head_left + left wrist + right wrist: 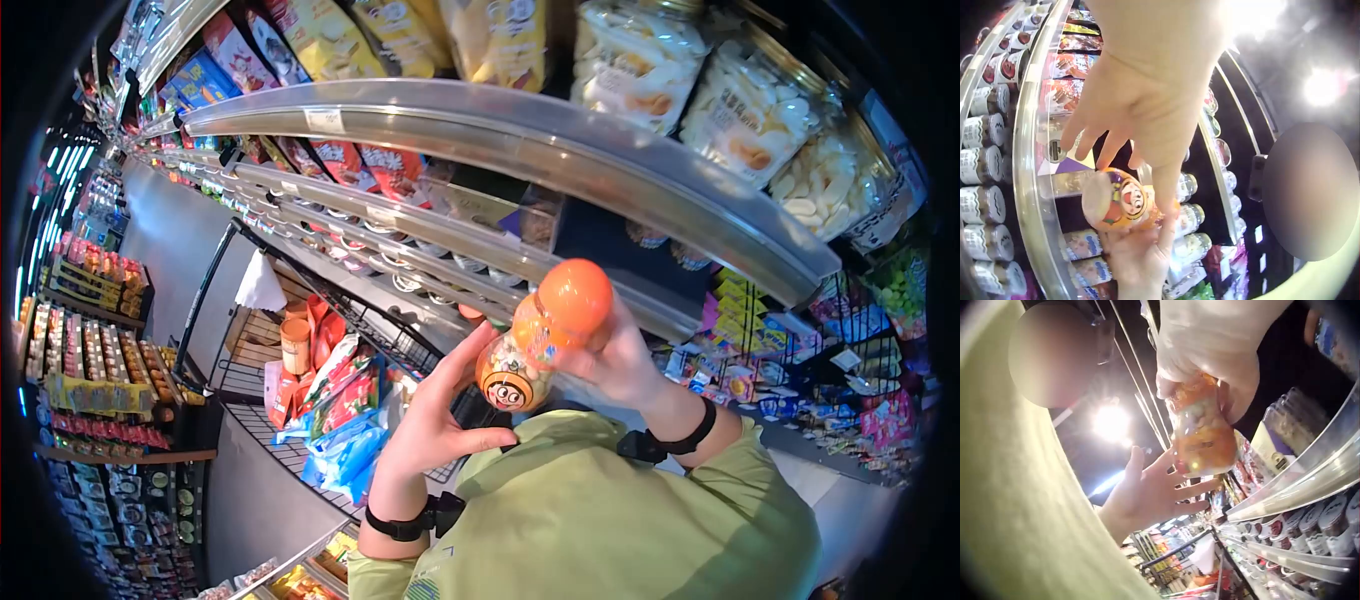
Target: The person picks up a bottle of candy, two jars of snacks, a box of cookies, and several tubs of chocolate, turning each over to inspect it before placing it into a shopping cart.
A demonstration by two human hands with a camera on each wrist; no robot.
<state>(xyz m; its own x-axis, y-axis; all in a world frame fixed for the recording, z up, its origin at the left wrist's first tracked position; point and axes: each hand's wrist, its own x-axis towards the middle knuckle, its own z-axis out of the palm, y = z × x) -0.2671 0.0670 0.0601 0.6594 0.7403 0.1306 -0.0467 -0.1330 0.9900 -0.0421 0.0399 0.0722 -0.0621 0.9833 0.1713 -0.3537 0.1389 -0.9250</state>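
Observation:
A waisted snack jar (515, 376) with a round orange lid and a cartoon face on its body is tilted in front of the green-clad torso. My right hand (617, 362) grips it near its upper part, fingers and thumb curled round it; the right wrist view shows this grip on the jar (1202, 440) from below. Pale pieces show through its clear wall. Beside the jar's lower end, my left hand (432, 418) is spread, thumb apart from the fingers. In the left wrist view, the left hand (1141, 103) reaches over the jar (1127, 201), its fingers extended.
A black wire shopping cart (262, 408) with bagged goods and an orange-lidded jar (296, 345) stands at the left. Shelves with a clear front rail (420, 115) run across the front, bearing bags and large clear tubs (745, 112). Another stocked shelf (120, 385) lines the far left.

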